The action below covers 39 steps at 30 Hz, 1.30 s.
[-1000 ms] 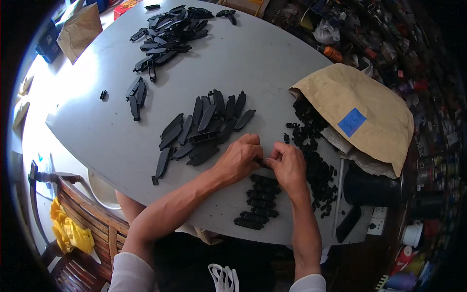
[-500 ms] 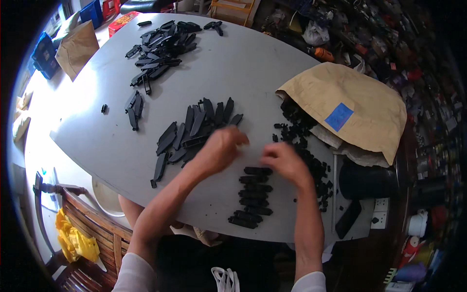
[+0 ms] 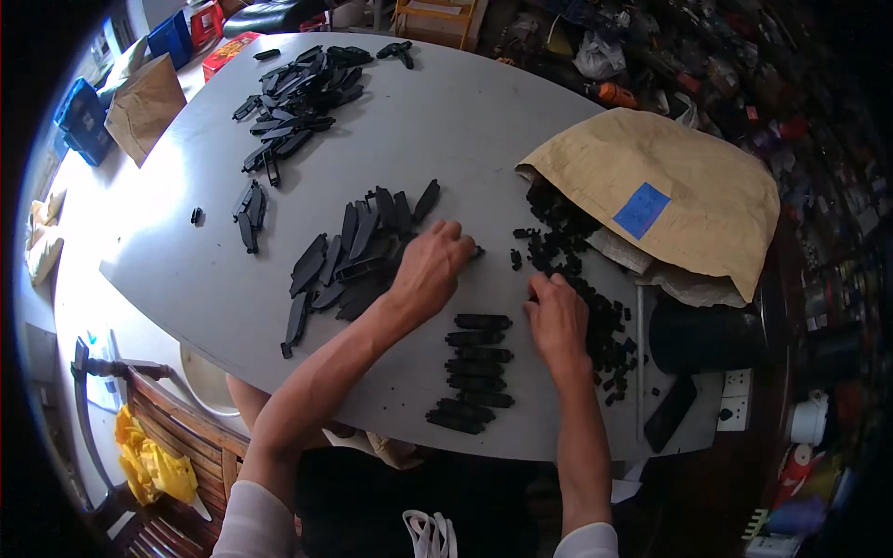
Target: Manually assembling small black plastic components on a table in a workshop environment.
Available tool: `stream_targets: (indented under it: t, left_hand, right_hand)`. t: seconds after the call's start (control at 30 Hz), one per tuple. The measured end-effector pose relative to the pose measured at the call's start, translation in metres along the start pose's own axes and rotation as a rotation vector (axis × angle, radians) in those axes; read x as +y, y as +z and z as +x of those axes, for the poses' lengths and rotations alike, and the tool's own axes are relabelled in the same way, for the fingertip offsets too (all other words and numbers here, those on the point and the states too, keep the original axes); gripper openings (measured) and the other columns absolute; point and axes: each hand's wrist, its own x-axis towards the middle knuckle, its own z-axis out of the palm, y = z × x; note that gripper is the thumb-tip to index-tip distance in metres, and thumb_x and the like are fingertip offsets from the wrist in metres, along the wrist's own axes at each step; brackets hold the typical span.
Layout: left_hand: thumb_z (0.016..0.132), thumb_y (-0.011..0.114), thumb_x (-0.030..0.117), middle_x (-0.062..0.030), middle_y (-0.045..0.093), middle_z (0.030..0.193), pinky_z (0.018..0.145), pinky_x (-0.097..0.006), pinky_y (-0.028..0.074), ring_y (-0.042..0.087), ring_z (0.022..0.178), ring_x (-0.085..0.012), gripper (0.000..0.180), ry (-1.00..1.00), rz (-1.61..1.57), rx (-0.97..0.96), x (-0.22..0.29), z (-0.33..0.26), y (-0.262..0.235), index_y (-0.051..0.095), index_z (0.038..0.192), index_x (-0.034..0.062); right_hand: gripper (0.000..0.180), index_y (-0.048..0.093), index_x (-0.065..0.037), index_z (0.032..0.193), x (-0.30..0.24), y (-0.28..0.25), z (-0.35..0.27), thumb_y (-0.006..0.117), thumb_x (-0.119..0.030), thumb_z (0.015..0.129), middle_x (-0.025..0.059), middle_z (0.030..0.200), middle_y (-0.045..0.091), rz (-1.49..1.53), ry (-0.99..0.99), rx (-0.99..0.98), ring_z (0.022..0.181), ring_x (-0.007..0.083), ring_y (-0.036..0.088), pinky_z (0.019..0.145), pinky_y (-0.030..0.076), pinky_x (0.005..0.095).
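Note:
My left hand point(image 3: 433, 265) is closed at the right edge of a loose heap of long, flat black plastic pieces point(image 3: 361, 232). The dark end of one such piece point(image 3: 478, 251) sticks out past its fingertips; the rest is covered by the hand. My right hand point(image 3: 558, 312) has its fingers curled together at the left side of a spread of small black plastic parts point(image 3: 609, 325). Whatever lies between those fingers is hidden. Between my forearms, several black pieces point(image 3: 479, 355) lie crosswise in a column on the grey table point(image 3: 446, 112).
A tan paper sack point(image 3: 688, 186) with a blue patch lies on its side at the right, small parts spilling from its mouth. Another heap of black pieces point(image 3: 312, 84) is at the far left. A wooden chair point(image 3: 177, 418) with a yellow bag stands beyond the near-left edge.
My left hand has come down onto the heap's right edge, a black piece now showing at its fingers. My right hand has moved a little right and nearer me, to the small parts.

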Motion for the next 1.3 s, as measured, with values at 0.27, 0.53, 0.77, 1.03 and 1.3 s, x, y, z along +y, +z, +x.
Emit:
stream_targets:
  t: [0.27, 0.53, 0.77, 1.03, 1.3]
  left_hand:
    - [0.066, 0.072, 0.001, -0.0104, 0.055, 0.094, 0.078, -0.039, 0.047, 0.054, 0.092, -0.0302, 0.031, -0.011, -0.138, 0.043, 0.014, -0.013, -0.013, 0.061, 0.094, 0.0050]
    - [0.067, 0.071, 0.001, -0.0103, 0.055, 0.093, 0.079, -0.038, 0.048, 0.055, 0.093, -0.0298, 0.030, -0.083, -0.146, 0.012, 0.001, -0.022, -0.005, 0.064, 0.095, 0.0041]
    - [0.066, 0.069, 0.000, -0.0110, 0.054, 0.091, 0.075, -0.039, 0.048, 0.056, 0.090, -0.0305, 0.028, -0.059, -0.249, 0.002, 0.011, -0.024, 0.004, 0.063, 0.093, 0.0034]
    - [0.066, 0.069, 0.002, -0.0109, 0.053, 0.089, 0.075, -0.040, 0.047, 0.055, 0.089, -0.0309, 0.026, -0.071, -0.260, 0.021, 0.012, -0.025, 0.009, 0.062, 0.091, 0.0030]
    - [0.066, 0.071, 0.005, -0.0108, 0.054, 0.088, 0.074, -0.040, 0.047, 0.055, 0.089, -0.0310, 0.024, -0.064, -0.308, 0.016, 0.012, -0.025, 0.011, 0.061, 0.088, 0.0029]
  right_hand:
    - [0.010, 0.055, -0.002, 0.086, 0.014, 0.006, 0.007, 0.064, -0.003, 0.081, 0.0138, 0.082, 0.053, 0.105, -0.135, 0.223, 0.074, 0.0325, 0.057, 0.063, 0.047, 0.0377]
    - [0.011, 0.061, -0.004, 0.086, 0.002, -0.002, 0.010, 0.059, -0.013, 0.093, 0.0006, 0.072, 0.055, 1.243, 0.196, -0.009, 0.055, 0.0104, 0.053, 0.047, 0.044, 0.0252]
    - [0.019, 0.063, -0.001, 0.102, 0.006, 0.004, 0.013, 0.056, -0.018, 0.095, 0.0038, 0.077, 0.062, 1.472, 0.126, -0.179, 0.059, 0.0097, 0.062, 0.052, 0.056, 0.0246]
    - [0.011, 0.062, 0.000, 0.094, -0.004, 0.005, 0.016, 0.058, -0.010, 0.093, 0.0062, 0.077, 0.062, 1.394, 0.116, -0.166, 0.058, 0.0130, 0.063, 0.051, 0.056, 0.0255]
    - [0.012, 0.056, 0.000, 0.081, -0.029, 0.007, 0.023, 0.059, -0.006, 0.091, 0.0045, 0.062, 0.059, 0.939, 0.214, -0.100, 0.047, 0.0098, 0.056, 0.038, 0.044, 0.0241]
